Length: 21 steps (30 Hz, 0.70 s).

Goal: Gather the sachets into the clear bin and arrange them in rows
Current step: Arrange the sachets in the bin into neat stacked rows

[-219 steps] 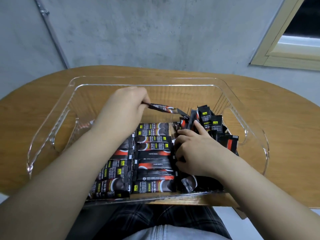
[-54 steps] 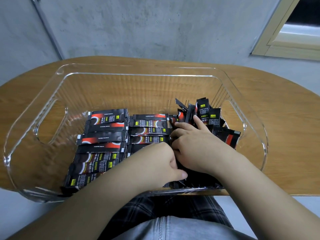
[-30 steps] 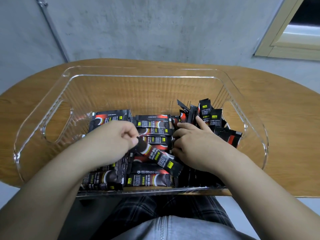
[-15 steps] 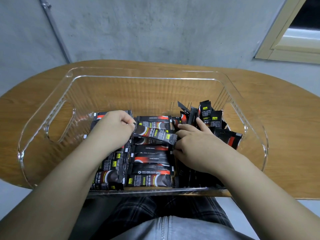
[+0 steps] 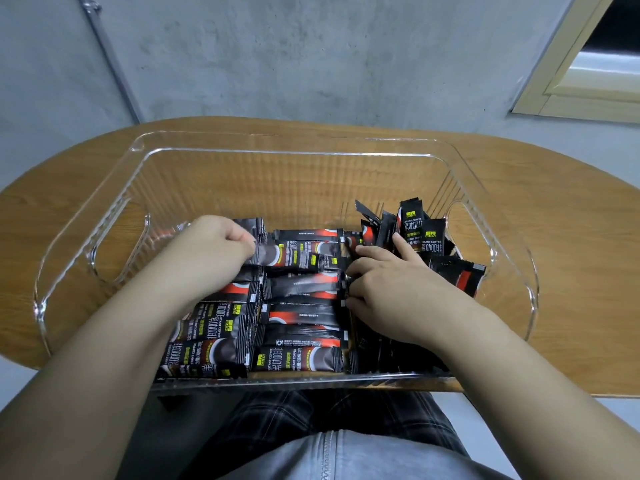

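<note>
A clear bin (image 5: pixel 512 258) stands on the wooden table in front of me. Black and red coffee sachets fill its near half. Two flat rows (image 5: pixel 301 327) lie at the left and middle. My left hand (image 5: pixel 214 247) pinches the end of one sachet (image 5: pixel 298 256) and holds it level over the far end of the middle row. My right hand (image 5: pixel 391 285) rests with curled fingers on a bundle of upright sachets (image 5: pixel 415 233) at the right, pressing them against the middle row's edge. The sachets under that palm are hidden.
The oval wooden table (image 5: pixel 554 209) reaches a grey concrete wall behind. The bin's far half shows bare floor. A pale window frame (image 5: pixel 581 74) sits at the upper right. My lap lies below the table's near edge.
My left hand carried one sachet from the near part of the middle row up to its far end and levelled it. The right hand stayed on the upright bundle.
</note>
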Motion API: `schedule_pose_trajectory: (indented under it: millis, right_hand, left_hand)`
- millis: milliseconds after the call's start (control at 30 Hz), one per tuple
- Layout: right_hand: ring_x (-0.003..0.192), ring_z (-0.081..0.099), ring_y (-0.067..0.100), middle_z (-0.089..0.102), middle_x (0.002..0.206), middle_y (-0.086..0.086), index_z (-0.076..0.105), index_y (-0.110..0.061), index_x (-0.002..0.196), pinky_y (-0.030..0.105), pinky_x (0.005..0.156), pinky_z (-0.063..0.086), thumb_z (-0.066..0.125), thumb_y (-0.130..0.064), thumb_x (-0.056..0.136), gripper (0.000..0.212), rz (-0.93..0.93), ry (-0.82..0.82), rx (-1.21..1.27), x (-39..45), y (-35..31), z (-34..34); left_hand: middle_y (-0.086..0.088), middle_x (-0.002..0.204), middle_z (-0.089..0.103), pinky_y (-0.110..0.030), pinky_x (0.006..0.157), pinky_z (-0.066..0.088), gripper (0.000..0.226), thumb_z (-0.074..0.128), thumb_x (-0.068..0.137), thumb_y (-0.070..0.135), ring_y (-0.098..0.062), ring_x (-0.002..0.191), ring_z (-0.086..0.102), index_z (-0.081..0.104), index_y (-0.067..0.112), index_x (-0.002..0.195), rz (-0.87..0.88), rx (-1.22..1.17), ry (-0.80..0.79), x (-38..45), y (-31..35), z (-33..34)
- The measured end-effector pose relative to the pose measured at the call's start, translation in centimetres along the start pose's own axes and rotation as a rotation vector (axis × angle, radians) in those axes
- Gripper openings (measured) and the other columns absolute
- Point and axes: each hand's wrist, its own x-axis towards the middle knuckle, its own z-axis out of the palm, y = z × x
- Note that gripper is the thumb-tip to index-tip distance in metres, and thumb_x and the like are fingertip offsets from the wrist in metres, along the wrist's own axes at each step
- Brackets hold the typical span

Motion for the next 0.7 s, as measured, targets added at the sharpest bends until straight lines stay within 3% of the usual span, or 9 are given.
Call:
schedule_pose_trajectory:
  millis: [167,300,433,567,700]
  right_hand:
    - [0.144,0.012,0.014,0.042,0.142,-0.008,0.063,-0.024,0.120,0.053,0.114,-0.008,0.033,-0.041,0.100,0.040,-0.001,-0.009,-0.009,0.0,0.0,-0.1]
    - [0.144,0.011,0.014,0.041,0.144,-0.008,0.062,-0.023,0.121,0.053,0.115,-0.008,0.033,-0.042,0.100,0.040,-0.001,-0.016,-0.005,0.0,0.0,-0.2]
    - [0.144,0.011,0.014,0.041,0.144,-0.009,0.062,-0.023,0.122,0.052,0.115,-0.008,0.034,-0.041,0.100,0.040,-0.003,-0.012,-0.002,-0.1,0.0,-0.1]
    - [0.144,0.012,0.014,0.041,0.144,-0.009,0.061,-0.023,0.122,0.052,0.114,-0.008,0.035,-0.041,0.099,0.039,-0.006,-0.009,-0.002,-0.2,0.0,-0.2]
    - [0.144,0.011,0.013,0.041,0.144,-0.008,0.062,-0.023,0.120,0.051,0.114,-0.009,0.037,-0.040,0.099,0.037,-0.009,-0.006,0.003,-0.2,0.0,-0.2]
  left_hand:
    - [-0.005,0.056,0.039,-0.026,0.052,0.023,0.022,0.050,0.095,0.012,-0.018,0.053,0.030,0.062,-0.002,0.082,-0.005,0.042,-0.186,-1.0,-0.6,0.1]
    - [0.004,0.048,0.036,-0.029,0.056,0.021,0.024,0.050,0.095,0.012,-0.017,0.052,0.028,0.061,0.010,0.073,0.002,-0.039,-0.129,-1.1,-0.6,-0.4]
    - [0.007,0.044,0.034,-0.025,0.048,0.017,0.022,0.049,0.096,0.012,-0.012,0.042,0.026,0.061,0.009,0.078,0.008,0.017,-0.138,-1.3,-0.8,-0.9]
    - [-0.004,0.063,0.048,-0.027,0.056,0.028,0.020,0.049,0.096,0.012,-0.018,0.056,0.039,0.060,0.012,0.080,0.020,0.104,-0.159,-1.7,-0.6,0.0]
    - [-0.003,0.075,0.056,-0.023,0.050,0.030,0.020,0.046,0.097,0.015,-0.016,0.057,0.044,0.057,0.019,0.081,0.021,0.181,-0.162,-1.1,0.5,1.1]
